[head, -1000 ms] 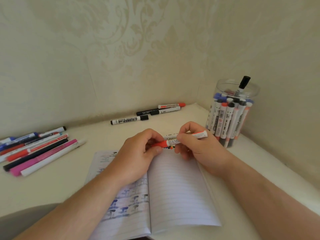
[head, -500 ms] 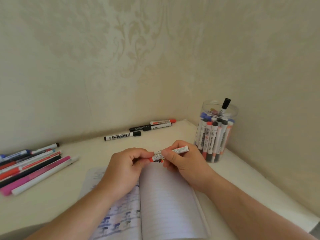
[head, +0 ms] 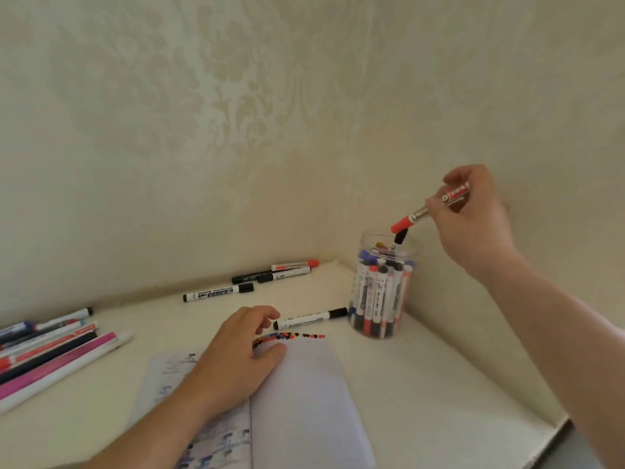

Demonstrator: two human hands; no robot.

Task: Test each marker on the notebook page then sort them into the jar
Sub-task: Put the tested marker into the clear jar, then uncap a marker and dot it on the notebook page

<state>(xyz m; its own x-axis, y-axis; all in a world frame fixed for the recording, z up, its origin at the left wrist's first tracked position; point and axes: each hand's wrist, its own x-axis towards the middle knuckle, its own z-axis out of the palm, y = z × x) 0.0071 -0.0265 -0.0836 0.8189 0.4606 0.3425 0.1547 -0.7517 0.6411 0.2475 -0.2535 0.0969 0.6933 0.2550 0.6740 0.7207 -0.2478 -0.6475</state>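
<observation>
clear round plastic jar | right hand pinches red-capped white marker above it | left hand relaxed on lined paper notebook

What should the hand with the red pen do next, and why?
Probably lower the red-capped white marker cap first into the clear plastic jar and let go: the right hand holds it tilted just above the jar's open rim, beside a protruding black-capped marker.

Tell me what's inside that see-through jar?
The jar is packed with upright markers: red, black and blue caps. One black-capped marker sticks up higher. The ones in the middle are hidden.
</observation>
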